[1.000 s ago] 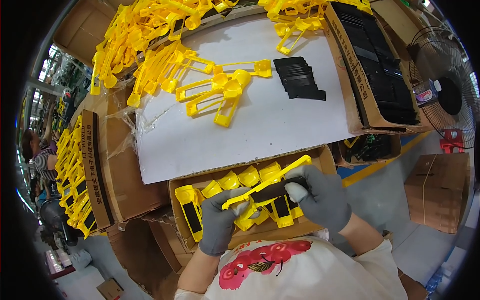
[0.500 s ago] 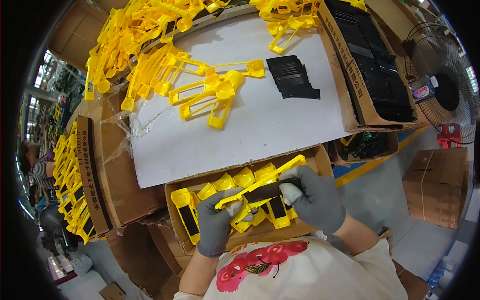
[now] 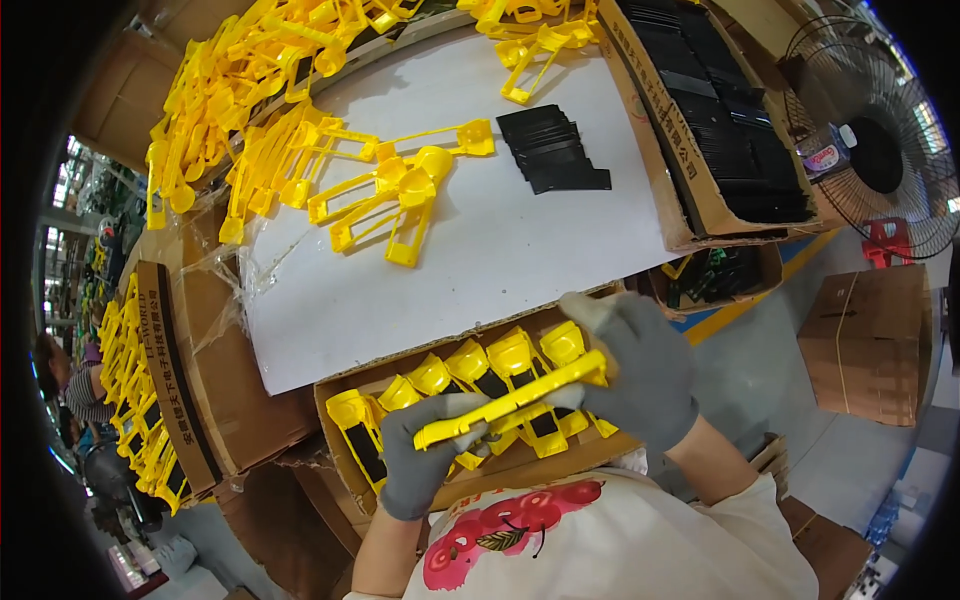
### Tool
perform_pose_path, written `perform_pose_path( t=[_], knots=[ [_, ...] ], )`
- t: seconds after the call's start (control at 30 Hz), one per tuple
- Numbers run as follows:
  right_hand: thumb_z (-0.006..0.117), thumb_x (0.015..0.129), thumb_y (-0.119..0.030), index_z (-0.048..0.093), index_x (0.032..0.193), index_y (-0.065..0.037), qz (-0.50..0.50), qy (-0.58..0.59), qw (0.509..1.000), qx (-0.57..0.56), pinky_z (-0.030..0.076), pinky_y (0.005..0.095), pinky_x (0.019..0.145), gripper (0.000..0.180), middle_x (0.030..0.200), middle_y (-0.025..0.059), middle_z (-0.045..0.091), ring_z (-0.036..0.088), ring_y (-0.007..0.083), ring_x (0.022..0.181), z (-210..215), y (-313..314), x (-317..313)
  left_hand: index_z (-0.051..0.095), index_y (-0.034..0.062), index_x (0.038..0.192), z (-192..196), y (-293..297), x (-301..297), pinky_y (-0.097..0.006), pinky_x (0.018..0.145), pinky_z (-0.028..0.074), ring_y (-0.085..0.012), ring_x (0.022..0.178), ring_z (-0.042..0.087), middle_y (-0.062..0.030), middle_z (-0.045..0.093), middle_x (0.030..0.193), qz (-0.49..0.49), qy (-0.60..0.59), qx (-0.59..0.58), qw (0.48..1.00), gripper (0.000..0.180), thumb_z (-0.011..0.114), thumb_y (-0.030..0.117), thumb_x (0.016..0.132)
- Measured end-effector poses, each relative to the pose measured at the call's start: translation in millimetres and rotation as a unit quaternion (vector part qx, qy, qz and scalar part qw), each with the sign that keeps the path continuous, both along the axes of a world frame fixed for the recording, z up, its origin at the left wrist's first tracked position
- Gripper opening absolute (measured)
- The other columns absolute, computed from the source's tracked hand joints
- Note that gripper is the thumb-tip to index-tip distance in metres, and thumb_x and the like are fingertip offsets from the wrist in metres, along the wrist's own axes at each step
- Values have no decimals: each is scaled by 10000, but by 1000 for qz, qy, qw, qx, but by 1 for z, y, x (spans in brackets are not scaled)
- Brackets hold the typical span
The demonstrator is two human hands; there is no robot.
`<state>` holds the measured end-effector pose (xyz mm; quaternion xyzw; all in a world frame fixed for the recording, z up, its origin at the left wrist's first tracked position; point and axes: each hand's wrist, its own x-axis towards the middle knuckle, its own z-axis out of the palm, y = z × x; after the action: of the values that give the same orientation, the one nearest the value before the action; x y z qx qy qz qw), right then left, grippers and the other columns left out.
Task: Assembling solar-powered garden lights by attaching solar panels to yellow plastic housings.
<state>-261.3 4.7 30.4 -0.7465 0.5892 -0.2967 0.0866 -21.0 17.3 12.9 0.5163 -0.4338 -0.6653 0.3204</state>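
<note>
Both my hands wear grey gloves. My left hand (image 3: 415,465) is closed round the left end of a long yellow plastic frame (image 3: 515,400). At its right end, my right hand (image 3: 650,365) grips the frame with a finger stretched out above it. The frame is tilted, right end higher, and seen edge-on, so any black strip in it is hidden. Below lies an open cardboard box (image 3: 595,457) holding a row of yellow frames, several with black strips set in. On the white table (image 3: 440,310) beyond are loose yellow frames (image 3: 405,195) and a fanned stack of black strips (image 3: 557,150).
A large heap of yellow frames (image 3: 250,65) fills the far left. At the far right stands a carton of black strips (image 3: 715,120), with a fan (image 3: 875,150) beside it. Another carton of yellow frames (image 3: 145,390) is at left, near a person. A closed carton (image 3: 865,345) stands on the floor.
The frame has turned edge-on, and the black strip seen at my right hand is out of sight. My right hand has shifted right, one finger lifting. The whole view has shifted slightly.
</note>
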Motion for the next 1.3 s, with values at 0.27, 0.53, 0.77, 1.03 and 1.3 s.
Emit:
perform_pose_path(
  t=[0.27,0.53,0.77,1.03,1.3],
  knots=[
    [740,785,-379,671,893,-130,-39,-166,960,222,484,317,545,280,666,72,638,622,218,554,-49,75,-19,674,-45,1019,-3,-9,-28,-217,582,497,-99,624,608,-67,665,788,-131,-2,76,988,182,660,-18,840],
    [693,795,-406,648,992,-128,-16,-77,979,190,487,336,623,343,879,80,632,634,245,721,-7,6,-58,572,-16,1021,-18,-84,-37,-259,538,499,-109,576,614,-67,616,681,-404,-135,87,901,181,580,103,886],
    [678,799,-212,646,975,-108,-14,92,993,73,506,392,744,207,1015,86,607,631,285,888,-73,-161,-59,542,16,904,-31,-62,-94,-416,633,535,-330,710,670,-166,655,762,-331,-477,-347,737,379,746,289,740],
    [731,735,-236,613,980,-104,-10,196,959,203,498,383,799,303,1018,87,603,625,280,927,-88,-199,-56,506,151,1279,-17,-219,3,-400,805,516,-326,1013,580,-92,625,1124,-183,-496,-484,697,646,702,46,673],
    [741,740,-205,593,944,-89,33,127,979,159,509,397,708,278,939,104,604,635,302,822,-90,-189,-59,460,216,1357,-19,-264,-7,-404,770,510,-320,962,594,-110,592,1062,-306,-527,-448,654,798,781,163,628]
  ],
)
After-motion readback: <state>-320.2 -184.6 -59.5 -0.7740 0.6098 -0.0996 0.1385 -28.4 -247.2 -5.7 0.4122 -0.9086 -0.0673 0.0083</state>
